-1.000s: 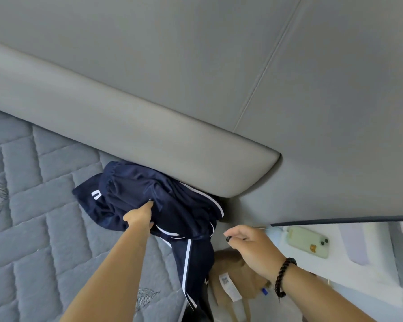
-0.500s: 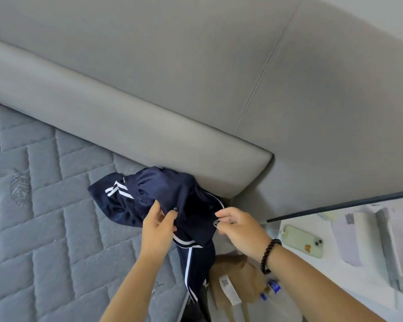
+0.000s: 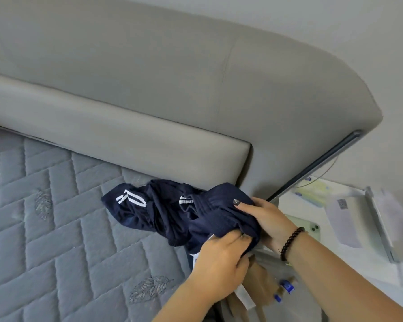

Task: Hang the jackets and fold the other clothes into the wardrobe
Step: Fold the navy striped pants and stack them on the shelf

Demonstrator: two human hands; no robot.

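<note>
Still early: no wardrobe in sight, nothing seen hung or folded.
Mattress (image 3: 56, 240): left, bare quilted grey.
Navy garment (image 3: 163, 210): bunched at the far right mattress corner by the headboard (image 3: 149, 89), unfolded.
Left hand (image 3: 219, 259): grasping its near edge.
Right hand (image 3: 265, 219): gripping its right end.
Since half a second ago: both hands have closed together on one bunch, nearer the nightstand (image 3: 335, 259).

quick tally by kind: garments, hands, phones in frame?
Garments: 2, navy garment, tan garment
Hands: 2, left hand, right hand, both gripping the navy one
Phones: 1, green phone
Total: 5
</note>
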